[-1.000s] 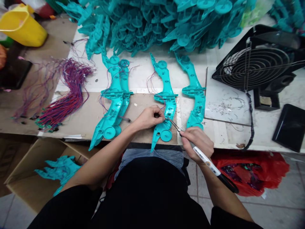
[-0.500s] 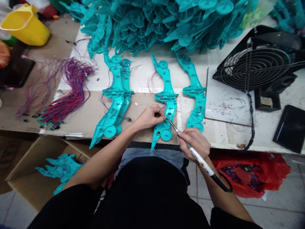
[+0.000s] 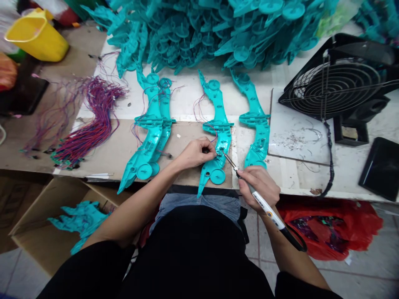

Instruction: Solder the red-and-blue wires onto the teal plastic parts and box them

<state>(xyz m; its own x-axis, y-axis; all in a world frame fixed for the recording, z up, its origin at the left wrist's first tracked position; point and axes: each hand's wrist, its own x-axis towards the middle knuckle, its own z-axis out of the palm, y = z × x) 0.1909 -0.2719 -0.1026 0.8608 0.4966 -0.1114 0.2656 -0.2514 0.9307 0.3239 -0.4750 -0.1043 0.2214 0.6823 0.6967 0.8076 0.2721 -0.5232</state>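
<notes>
At the cardboard sheet's [image 3: 109, 155] near edge, left hand [image 3: 195, 153] pinches a wire on the teal shell [image 3: 218, 137], right hand [image 3: 260, 185] at four o'clock grips the soldering iron [image 3: 264, 205], bare bench [image 3: 293, 141] at two.

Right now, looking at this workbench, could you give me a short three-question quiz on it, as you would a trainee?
1. True or false: the right hand holds a soldering iron like a pen.
2. What does the left hand rest on? A) the yellow jug B) a teal plastic part C) the fan
3. What lies left of the teal parts on the bench, in one long bunch?

Key
1. True.
2. B, the teal plastic part in front of the person.
3. The red and blue wires.
</notes>
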